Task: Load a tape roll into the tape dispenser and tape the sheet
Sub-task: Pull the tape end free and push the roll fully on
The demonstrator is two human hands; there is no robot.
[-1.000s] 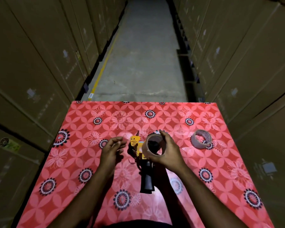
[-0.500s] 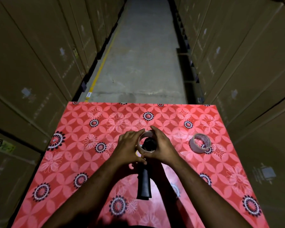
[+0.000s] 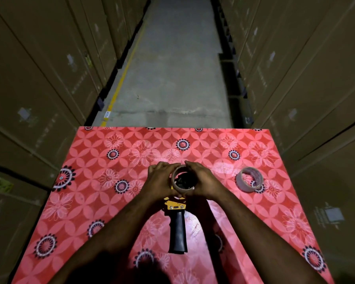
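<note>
Tape roll (image 3: pixel 182 179), a pale ring with a dark hollow centre, is clasped from both sides by the left hand (image 3: pixel 161 179) and the right hand (image 3: pixel 201 181) and pressed onto the head of the tape dispenser (image 3: pixel 175 214). Whether it is fully seated cannot be told; loading looks under way, and no taping is done. Just below the grip, the yellow metal frame and smooth black handle are laid on the glossy red flowered sheet (image 3: pixel 111 160). Well to the right, a second roll (image 3: pixel 248 179) is left lying.

Both hands (image 3: pixel 161 181) (image 3: pixel 201 182) clasp tape roll (image 3: pixel 175 186) over dispenser (image 3: pixel 177 226).
</note>
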